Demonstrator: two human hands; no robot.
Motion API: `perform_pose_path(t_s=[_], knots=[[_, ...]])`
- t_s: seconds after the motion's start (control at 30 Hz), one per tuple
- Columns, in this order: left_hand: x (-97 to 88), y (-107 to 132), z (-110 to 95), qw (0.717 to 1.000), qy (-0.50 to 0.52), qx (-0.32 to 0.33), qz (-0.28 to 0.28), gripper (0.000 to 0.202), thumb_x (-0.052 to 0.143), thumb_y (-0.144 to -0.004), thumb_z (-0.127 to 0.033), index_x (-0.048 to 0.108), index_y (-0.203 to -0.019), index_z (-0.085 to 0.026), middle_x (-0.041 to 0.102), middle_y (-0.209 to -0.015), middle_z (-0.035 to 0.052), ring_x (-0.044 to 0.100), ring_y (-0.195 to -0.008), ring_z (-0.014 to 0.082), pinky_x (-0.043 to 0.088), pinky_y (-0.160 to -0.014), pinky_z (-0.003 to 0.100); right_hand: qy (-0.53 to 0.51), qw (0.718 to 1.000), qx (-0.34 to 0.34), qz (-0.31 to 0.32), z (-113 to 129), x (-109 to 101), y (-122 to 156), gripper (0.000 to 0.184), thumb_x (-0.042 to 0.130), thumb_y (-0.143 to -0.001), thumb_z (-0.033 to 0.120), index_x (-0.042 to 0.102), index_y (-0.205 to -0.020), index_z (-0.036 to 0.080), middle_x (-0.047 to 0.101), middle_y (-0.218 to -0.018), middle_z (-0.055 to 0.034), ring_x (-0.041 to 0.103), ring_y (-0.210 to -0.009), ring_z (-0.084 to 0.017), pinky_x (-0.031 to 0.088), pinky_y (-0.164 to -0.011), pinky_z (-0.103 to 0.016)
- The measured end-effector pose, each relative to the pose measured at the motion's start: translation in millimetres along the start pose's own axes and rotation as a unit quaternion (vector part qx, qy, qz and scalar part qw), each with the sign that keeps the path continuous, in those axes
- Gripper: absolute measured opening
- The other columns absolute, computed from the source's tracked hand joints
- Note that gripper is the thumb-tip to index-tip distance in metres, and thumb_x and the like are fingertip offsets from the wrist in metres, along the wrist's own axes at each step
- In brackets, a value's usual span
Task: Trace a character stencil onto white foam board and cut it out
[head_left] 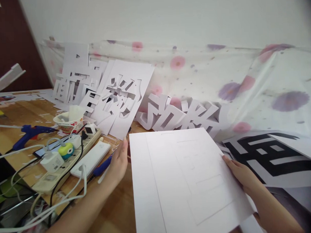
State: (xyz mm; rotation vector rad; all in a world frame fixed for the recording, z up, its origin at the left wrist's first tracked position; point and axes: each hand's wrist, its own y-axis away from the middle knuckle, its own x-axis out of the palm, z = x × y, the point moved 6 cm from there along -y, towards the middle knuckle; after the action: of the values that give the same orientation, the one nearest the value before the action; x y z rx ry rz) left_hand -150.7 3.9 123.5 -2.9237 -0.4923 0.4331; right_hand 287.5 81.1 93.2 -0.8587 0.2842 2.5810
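Observation:
A large white foam sheet (183,183) with faint cut lines lies tilted over the wooden table in front of me. My left hand (118,162) grips its left edge, fingers wrapped behind the sheet with a fingertip showing at the top. My right hand (240,173) holds the right edge, thumb lying on top of the sheet. A blue-handled craft knife (103,167) lies on the table just left of my left hand.
Cut-out white character sheets (116,97) and foam letters (176,115) lean on the floral-draped wall. A power strip (62,164) with plugs and cables, a white power bank (92,159), a blue glue gun (31,132) and a bowl (67,121) crowd the left. A black printed character (271,156) lies at right.

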Motion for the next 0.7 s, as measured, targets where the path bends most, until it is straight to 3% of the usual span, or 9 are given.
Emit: perform_pose_path(t_s=[0.1, 0.17, 0.3, 0.4, 0.7], knots=[[-13.0, -17, -5, 1.0, -0.007, 0.024, 0.017, 0.05, 0.036, -0.082, -0.06, 0.057, -0.1, -0.019, 0.067, -0.088, 0.0064, 0.062, -0.087, 0.025, 0.05, -0.075, 0.036, 0.001, 1.0, 0.02, 0.0, -7, -3, -2, 0.038, 0.053, -0.07, 0.054, 0.063, -0.074, 0.017, 0.068, -0.083, -0.0132, 0.062, -0.08, -0.028, 0.048, -0.069, -0.037], [-24.0, -29, -3, 0.999, -0.008, 0.029, 0.018, 0.05, 0.034, -0.081, -0.063, 0.056, -0.093, -0.019, 0.065, -0.077, 0.0047, 0.063, -0.07, 0.0218, 0.05, -0.063, 0.034, 0.012, 1.0, 0.02, -0.001, -10, -5, -4, 0.041, 0.053, -0.07, 0.056, 0.063, -0.077, 0.017, 0.068, -0.085, -0.0135, 0.062, -0.082, -0.029, 0.047, -0.071, -0.038], [-48.4, -47, 5, 0.999, -0.018, 0.031, -0.019, 0.048, 0.034, -0.08, -0.064, 0.052, -0.089, -0.02, 0.062, -0.073, 0.0041, 0.061, -0.065, 0.0199, 0.05, -0.058, 0.031, 0.05, 0.999, 0.004, 0.002, -10, -5, -4, 0.044, 0.048, -0.073, 0.057, 0.062, -0.079, 0.016, 0.067, -0.083, -0.0134, 0.062, -0.08, -0.029, 0.046, -0.07, -0.038], [-56.3, -52, 10, 0.999, -0.026, 0.027, -0.029, 0.045, 0.035, -0.081, -0.061, 0.051, -0.088, -0.019, 0.062, -0.074, 0.0043, 0.061, -0.064, 0.0186, 0.05, -0.057, 0.03, 0.09, 0.996, -0.021, 0.016, -3, 1, -1, 0.044, 0.045, -0.073, 0.058, 0.062, -0.073, 0.017, 0.066, -0.073, -0.0111, 0.061, -0.074, -0.028, 0.045, -0.064, -0.037], [-39.2, -35, 19, 0.995, -0.084, 0.054, 0.005, 0.04, 0.033, -0.084, -0.056, 0.052, -0.091, -0.021, 0.062, -0.079, 0.0016, 0.061, -0.071, 0.0174, 0.05, -0.063, 0.03, 0.212, 0.967, -0.115, 0.084, 29, 50, 12, 0.042, 0.042, -0.074, 0.059, 0.054, -0.059, 0.021, 0.063, -0.066, -0.0043, 0.058, -0.069, -0.024, 0.038, -0.061, -0.032]])
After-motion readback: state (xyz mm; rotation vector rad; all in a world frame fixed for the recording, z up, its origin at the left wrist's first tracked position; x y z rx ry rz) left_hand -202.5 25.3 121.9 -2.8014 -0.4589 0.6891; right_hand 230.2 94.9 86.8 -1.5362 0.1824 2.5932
